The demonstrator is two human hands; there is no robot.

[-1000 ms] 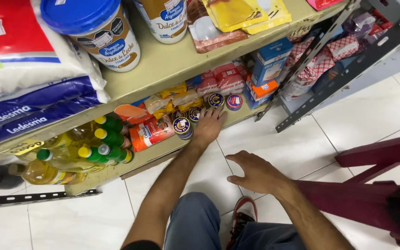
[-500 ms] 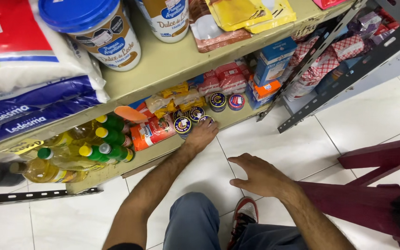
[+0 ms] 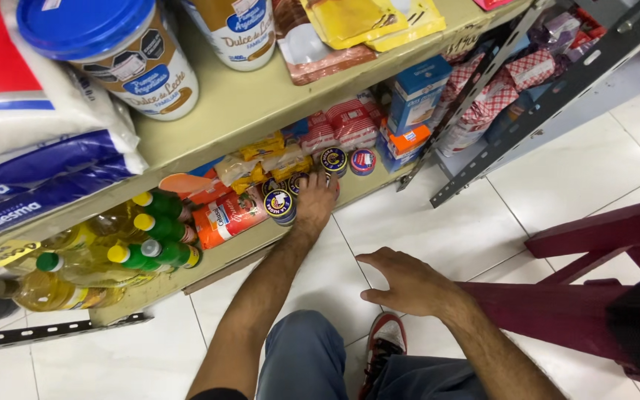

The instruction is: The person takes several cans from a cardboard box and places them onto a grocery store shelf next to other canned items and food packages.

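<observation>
Round tins (image 3: 281, 205) sit at the front edge of the bottom shelf (image 3: 224, 255). Your left hand (image 3: 316, 201) lies flat over them, grip open, one tin just left of it. Your right hand (image 3: 407, 284) hovers near, over the floor tiles (image 3: 468, 230), fingers spread, holding nothing. Oil bottles (image 3: 150, 237) stand further left.

The left hand (image 3: 316, 201) reaches onto the bottom shelf (image 3: 238, 248), fingers resting on small round tins (image 3: 279, 205) stacked near the shelf's front edge; more tins (image 3: 333, 159) stand just beyond the fingertips. Oil bottles (image 3: 142, 244) lie well left of the fingers. The right hand (image 3: 409, 285) hovers open above the white floor tiles (image 3: 475, 230)
</observation>
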